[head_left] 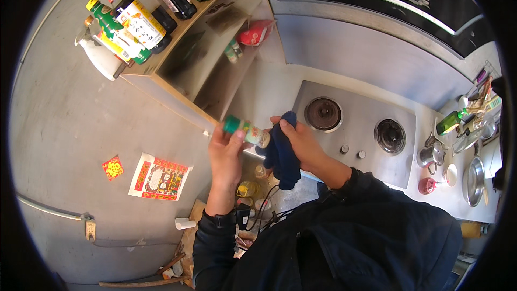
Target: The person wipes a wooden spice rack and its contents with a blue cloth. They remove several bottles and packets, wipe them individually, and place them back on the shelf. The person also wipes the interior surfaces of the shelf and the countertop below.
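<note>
My left hand (pixel 223 155) is closed round a small spice jar (pixel 253 132) with a green cap and a pale label. The jar lies tilted on its side, its cap end toward the left. In my right hand (pixel 308 146) is a bunched dark blue cloth (pixel 284 156), gripped with the thumb on top. The cloth meets the jar's lower end, and part of it hangs down below my fingers. Both hands are close together in front of the counter, left of the stove.
A two-burner stove (pixel 353 105) is set in the white counter. An open wooden cabinet (pixel 161 83) at upper left carries several sauce bottles (pixel 141 24) on top and a red packet (pixel 256 33) inside. Cookware, including a metal pan (pixel 474 180), stands at right. Oil bottles (pixel 247 188) are below my hands.
</note>
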Motion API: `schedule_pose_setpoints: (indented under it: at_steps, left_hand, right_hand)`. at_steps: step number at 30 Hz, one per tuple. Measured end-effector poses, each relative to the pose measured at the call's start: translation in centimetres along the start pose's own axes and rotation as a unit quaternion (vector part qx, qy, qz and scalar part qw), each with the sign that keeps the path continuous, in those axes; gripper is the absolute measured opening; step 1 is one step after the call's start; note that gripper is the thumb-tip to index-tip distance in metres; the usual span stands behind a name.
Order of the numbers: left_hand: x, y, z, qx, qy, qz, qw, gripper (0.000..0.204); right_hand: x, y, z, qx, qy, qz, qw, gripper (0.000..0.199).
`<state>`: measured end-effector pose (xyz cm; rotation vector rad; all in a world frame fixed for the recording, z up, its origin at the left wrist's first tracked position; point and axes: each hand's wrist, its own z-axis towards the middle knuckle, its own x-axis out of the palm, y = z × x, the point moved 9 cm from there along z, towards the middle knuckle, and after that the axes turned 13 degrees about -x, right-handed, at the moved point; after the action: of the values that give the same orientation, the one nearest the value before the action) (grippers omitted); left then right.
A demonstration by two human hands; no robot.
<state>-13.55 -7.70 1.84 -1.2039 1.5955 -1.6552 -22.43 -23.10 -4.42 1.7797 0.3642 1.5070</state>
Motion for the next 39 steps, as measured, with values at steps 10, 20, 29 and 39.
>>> schedule_pose_setpoints:
  at_steps: [10,20,29,39]
  left_hand:
    - [3.5,2.3,6.4,-0.063,0.065,0.006,0.996,0.051]
    - [0.9,3.5,16.0,-0.029,-0.080,0.090,0.992,0.038]
    - [-10.8,6.0,33.8,0.058,-0.295,0.241,0.923,0.035]
    - [-8.9,6.3,37.4,0.119,-0.363,0.285,0.879,0.042]
  right_hand:
    - [-3.0,-1.0,4.8,0.062,0.076,-0.036,0.995,0.048]
    - [-7.7,-1.5,10.6,0.151,-0.025,0.068,0.986,0.038]
    - [-12.9,-0.1,12.2,0.162,-0.060,0.086,0.981,0.036]
    - [-16.9,1.3,12.6,0.155,-0.108,0.103,0.977,0.039]
